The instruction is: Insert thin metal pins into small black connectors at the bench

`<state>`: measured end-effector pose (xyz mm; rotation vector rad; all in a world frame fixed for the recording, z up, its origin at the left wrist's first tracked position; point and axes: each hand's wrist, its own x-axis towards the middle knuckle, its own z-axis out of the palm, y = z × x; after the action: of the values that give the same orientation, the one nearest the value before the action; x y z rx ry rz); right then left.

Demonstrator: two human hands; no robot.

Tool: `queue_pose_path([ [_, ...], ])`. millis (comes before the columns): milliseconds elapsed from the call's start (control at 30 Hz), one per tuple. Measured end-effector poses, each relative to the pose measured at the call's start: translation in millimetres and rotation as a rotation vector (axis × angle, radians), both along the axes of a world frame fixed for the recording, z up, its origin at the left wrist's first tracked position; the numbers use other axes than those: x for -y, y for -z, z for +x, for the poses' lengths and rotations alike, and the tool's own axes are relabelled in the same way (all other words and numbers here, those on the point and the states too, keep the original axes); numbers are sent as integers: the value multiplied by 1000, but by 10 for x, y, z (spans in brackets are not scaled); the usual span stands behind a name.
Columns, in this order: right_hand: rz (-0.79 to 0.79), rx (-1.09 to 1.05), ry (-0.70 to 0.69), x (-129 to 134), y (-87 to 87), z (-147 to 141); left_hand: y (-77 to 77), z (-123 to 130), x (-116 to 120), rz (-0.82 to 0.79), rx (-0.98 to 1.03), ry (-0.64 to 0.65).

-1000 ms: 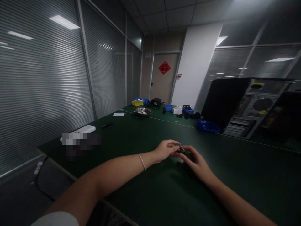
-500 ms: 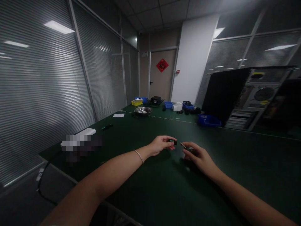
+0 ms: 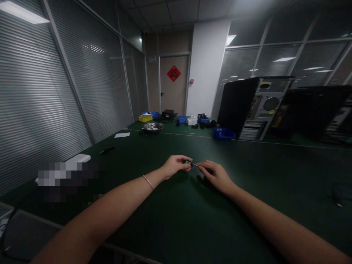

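Above the green table (image 3: 176, 220), my left hand (image 3: 174, 167) pinches a small dark-and-green piece (image 3: 188, 162) that looks like a little circuit board. Its fine details are too small to make out. My right hand (image 3: 216, 175) is closed on a slim tool with a thin metal shaft (image 3: 195, 165), perhaps a small screwdriver; its handle is mostly hidden by the fingers. The shaft points left, and its tip is at the right end of the green piece. Whether the two touch, I cannot tell.
A metal bowl (image 3: 153, 127), a white paper (image 3: 122, 135) and a dark green-marked tool (image 3: 107, 150) lie to the left. Blue bin (image 3: 224, 134) and a computer tower (image 3: 254, 108) stand at the back right. A cable (image 3: 337, 198) lies at far right.
My hands have come closer together, and the tool's tip has closed the gap to the green piece. The view has turned slightly to the right.
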<state>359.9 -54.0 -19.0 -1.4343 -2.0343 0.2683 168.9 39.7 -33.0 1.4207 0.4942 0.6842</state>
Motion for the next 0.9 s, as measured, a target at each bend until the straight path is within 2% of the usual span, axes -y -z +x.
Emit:
queue_pose_path([
  [267,-2,80,31,4,-6,-13,1,4,15,59,-31,26],
  [567,90,153,144,74,-21,-66,-42,26,77,-9,17,45],
  [900,63,167,93,125,-44,-117,-51,-6,78,-46,-9,79],
])
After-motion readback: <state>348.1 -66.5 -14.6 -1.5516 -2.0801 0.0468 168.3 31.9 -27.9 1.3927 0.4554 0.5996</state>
